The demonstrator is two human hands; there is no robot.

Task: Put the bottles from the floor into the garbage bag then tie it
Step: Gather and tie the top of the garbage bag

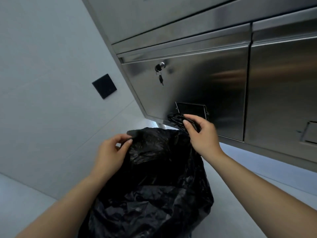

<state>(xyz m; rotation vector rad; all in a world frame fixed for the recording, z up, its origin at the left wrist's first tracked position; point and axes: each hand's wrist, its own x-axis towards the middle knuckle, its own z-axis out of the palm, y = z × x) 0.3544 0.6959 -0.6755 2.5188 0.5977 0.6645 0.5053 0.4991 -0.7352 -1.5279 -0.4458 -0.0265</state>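
— Steel cabinet [197, 79] doors fill the background, with a key [160, 79] hanging from a lock and pale floor [25, 203] below. Where's the bag?

— Between the two forearms. The black garbage bag [154, 194] stands on the floor, its mouth pulled up toward the cabinet.

— And the hands?

— The left hand [109, 155] pinches the near-left edge of the rim, fingers [128, 142] closed on the plastic. The right hand [202, 134] is higher and farther out, fingers clamped on a gathered, twisted strip of the rim.

— Any bottles visible?

— None on the floor that I can see, and the bag's inside is hidden. My guess is they're already in and tying is underway.

— What does the tie turn on?

— The two gripped ends lie apart, left low, right high. The twisted strip points up and left from the right hand, so it likely needs to cross toward the left hand's flap.
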